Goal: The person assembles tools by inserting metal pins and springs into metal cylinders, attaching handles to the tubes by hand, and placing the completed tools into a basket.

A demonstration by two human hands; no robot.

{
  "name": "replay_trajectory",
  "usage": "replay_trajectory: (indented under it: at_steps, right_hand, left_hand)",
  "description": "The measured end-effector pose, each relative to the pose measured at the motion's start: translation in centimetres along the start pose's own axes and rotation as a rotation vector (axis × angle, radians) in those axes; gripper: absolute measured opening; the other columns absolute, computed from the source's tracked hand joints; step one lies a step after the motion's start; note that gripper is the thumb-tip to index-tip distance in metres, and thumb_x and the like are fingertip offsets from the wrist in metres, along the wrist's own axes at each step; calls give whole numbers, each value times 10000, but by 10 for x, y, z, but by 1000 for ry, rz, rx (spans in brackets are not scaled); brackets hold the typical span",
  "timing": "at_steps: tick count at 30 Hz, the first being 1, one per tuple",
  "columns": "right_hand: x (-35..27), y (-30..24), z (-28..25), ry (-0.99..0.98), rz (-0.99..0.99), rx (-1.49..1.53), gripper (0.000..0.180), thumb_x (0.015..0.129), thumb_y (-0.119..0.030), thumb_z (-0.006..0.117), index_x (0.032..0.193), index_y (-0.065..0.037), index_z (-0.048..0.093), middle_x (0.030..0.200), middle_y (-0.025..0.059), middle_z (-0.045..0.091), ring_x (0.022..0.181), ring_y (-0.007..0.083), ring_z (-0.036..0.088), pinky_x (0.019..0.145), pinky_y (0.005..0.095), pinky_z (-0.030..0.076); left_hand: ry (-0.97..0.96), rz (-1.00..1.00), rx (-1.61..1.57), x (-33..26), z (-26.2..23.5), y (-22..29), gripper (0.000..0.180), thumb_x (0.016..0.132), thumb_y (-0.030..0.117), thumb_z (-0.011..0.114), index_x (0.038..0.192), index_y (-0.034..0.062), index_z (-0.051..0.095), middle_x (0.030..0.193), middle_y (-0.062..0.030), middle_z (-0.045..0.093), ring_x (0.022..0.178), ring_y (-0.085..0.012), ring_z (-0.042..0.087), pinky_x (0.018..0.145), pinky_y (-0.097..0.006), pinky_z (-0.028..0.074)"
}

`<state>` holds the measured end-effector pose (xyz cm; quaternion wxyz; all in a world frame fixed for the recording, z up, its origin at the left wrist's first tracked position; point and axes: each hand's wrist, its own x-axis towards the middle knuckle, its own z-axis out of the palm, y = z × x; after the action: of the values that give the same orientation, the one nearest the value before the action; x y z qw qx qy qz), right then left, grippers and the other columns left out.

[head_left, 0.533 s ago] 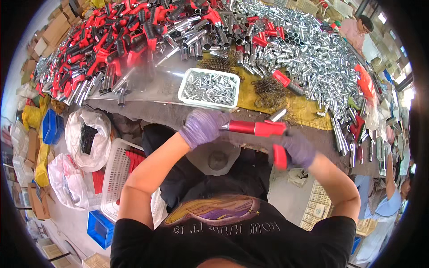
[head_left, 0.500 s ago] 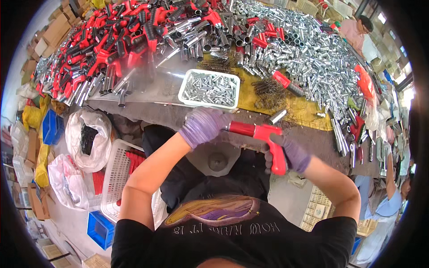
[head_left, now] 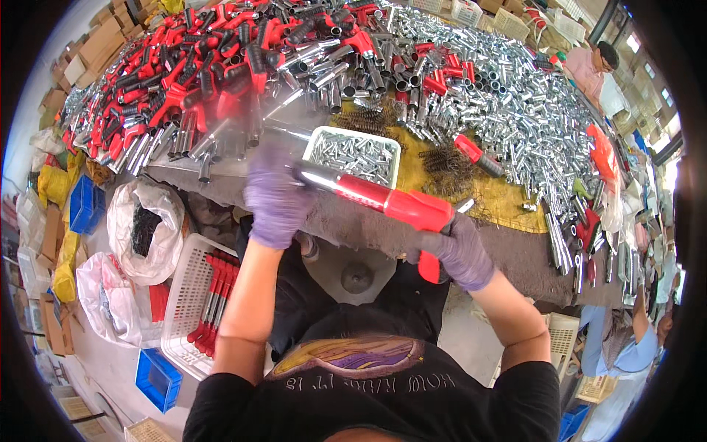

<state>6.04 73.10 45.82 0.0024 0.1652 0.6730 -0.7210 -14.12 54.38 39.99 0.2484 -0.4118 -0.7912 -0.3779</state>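
Across the table [head_left: 353, 225] we had a heap of red-and-black handles [head_left: 213, 66] toward the far left corner and a mound of silver tubes [head_left: 508, 92] toward the far right; dark springs [head_left: 449, 171] lay on a yellow sheet [head_left: 515, 212]. Our red tool [head_left: 368, 194], above the near edge, hid part of the white tray [head_left: 398, 162] of small silver pins [head_left: 350, 153]. Our right hand [head_left: 462, 252] wrapped its fingers round the grip; our left hand [head_left: 278, 195] blurred at the silver end, its finger closure unclear to us. Below the near edge, leftward, a white basket [head_left: 179, 302] held red-and-silver tools [head_left: 216, 298], beside a white sack [head_left: 168, 254].
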Motion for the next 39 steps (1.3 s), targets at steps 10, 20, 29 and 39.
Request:
replay_trajectory:
  at_steps: [10, 20, 29, 39]
  right_hand:
    - [59, 11, 27, 16, -839, -1142, 384, 671, -271, 725, 968, -65, 594, 934, 104, 612, 853, 312, 606, 797, 405, 491]
    - [221, 18, -81, 419, 67, -1728, 199, 872, -157, 497, 1024, -57, 577, 947, 179, 662, 888, 339, 648, 744, 412, 514]
    - [214, 7, -86, 321, 31, -1755, 193, 860, -76, 493, 1022, -19, 581, 925, 210, 659, 839, 327, 657, 745, 407, 525]
    - [64, -30, -39, -190, -750, -1500, 191, 838, -204, 567, 986, -105, 635, 868, 86, 622, 826, 271, 622, 730, 367, 509]
  left_hand:
    - [303, -501, -2364, 4, -25, -9, 281, 889, 205, 601, 670, 155, 432, 542, 104, 282, 447, -33, 306, 590, -256, 393]
    - [-362, -715, -1601, -35, 16, 42, 356, 761, 287, 722, 957, 62, 529, 598, -51, 495, 430, -148, 464, 417, -282, 385]
    - [-692, -387, -960, -56, 77, 48, 614, 796, 427, 686, 1226, 37, 488, 949, -142, 593, 867, -249, 568, 807, -369, 454]
    - [-806, -460, -1180, -59, 82, 45, 516, 861, 475, 585, 1120, 32, 538, 799, -68, 581, 711, -153, 541, 666, -324, 462]
